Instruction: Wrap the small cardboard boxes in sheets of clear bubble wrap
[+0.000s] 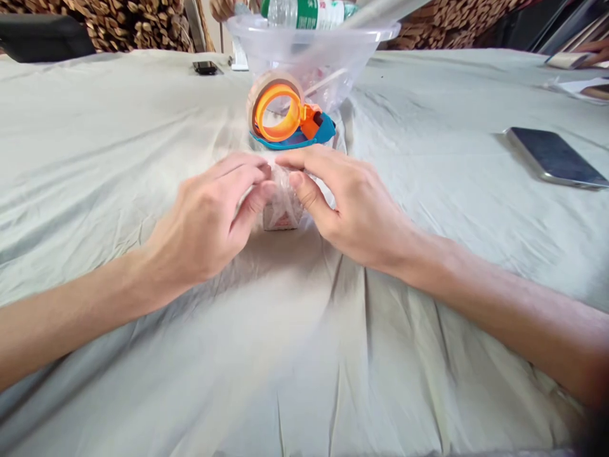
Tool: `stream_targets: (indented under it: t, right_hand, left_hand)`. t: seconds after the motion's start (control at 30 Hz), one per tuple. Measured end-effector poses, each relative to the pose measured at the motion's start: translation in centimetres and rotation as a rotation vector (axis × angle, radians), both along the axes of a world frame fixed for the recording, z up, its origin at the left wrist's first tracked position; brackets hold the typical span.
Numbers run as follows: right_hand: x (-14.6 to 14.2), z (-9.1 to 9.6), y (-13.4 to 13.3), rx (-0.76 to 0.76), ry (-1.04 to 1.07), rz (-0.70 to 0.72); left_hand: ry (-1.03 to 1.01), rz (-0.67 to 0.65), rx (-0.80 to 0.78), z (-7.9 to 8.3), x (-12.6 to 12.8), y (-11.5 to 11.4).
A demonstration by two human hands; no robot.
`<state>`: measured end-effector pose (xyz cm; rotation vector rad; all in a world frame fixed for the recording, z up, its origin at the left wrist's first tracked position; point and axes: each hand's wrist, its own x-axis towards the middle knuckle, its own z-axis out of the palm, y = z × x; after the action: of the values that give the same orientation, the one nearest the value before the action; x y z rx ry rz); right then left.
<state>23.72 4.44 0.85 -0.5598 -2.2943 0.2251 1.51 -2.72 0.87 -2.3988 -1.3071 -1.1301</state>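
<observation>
A small box (280, 221) wrapped in crinkled clear plastic wrap (284, 193) sits on the cloth between my two hands. From its left side my left hand (209, 212) grips the wrap, with thumb and curled fingers close together at the edge. My right hand (349, 200) has its thumb on the wrap's right side and its index finger reaching over the top. Both hands partly cover the box. Just behind it lies a blue and orange tape dispenser (320, 130) carrying a roll of clear tape (253, 105).
A clear plastic tub (304, 47) with a green-labelled bottle (304, 13) stands at the back. A phone (556, 155) lies at the right and a small black device (205, 68) at the back left. Other people's hands show at the far edges. A wrinkled cloth (266, 355) covers the table.
</observation>
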Motion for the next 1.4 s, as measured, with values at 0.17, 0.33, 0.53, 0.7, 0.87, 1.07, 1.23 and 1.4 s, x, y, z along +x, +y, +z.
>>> stream_targets:
  t: [0.17, 0.33, 0.53, 0.7, 0.87, 1.07, 1.23, 1.4]
  right_hand:
    - [0.3, -0.3, 1.4, -0.168, -0.062, 0.079]
    - [0.2, -0.2, 1.5, -0.238, -0.056, 0.087]
    - [1.0, 0.8, 0.9, -0.376, -0.069, 0.141]
    - [1.9, 0.9, 0.6, -0.475, -0.004, 0.314]
    - [2.2, 0.9, -0.4, -0.404, -0.054, 0.404]
    - [2.6, 1.3, -1.2, -0.369, -0.091, 0.423]
    - [3.6, 3.5, 1.3, -0.485, 0.336, 0.304]
    - [5.0, 3.7, 5.4, -0.373, 0.734, -0.071]
  left_hand:
    - [-0.045, -0.031, -0.085, -0.6, -0.9, 0.6]
    - [-0.023, -0.046, -0.188, -1.4, -1.5, 1.1]
    - [0.065, -0.066, -0.067, -1.7, -1.0, 0.8]
    - [0.076, -0.139, 0.072, -1.0, -0.8, -0.4]
    - [0.353, -0.275, 0.274, 0.6, -1.1, -1.7]
    - [0.141, -0.279, 0.249, 0.4, -0.4, -2.3]
    - [0.007, -0.294, 0.132, 0.4, 0.0, -2.3]
    - [0.025, -0.256, 0.077, 0.4, -0.1, -2.4]
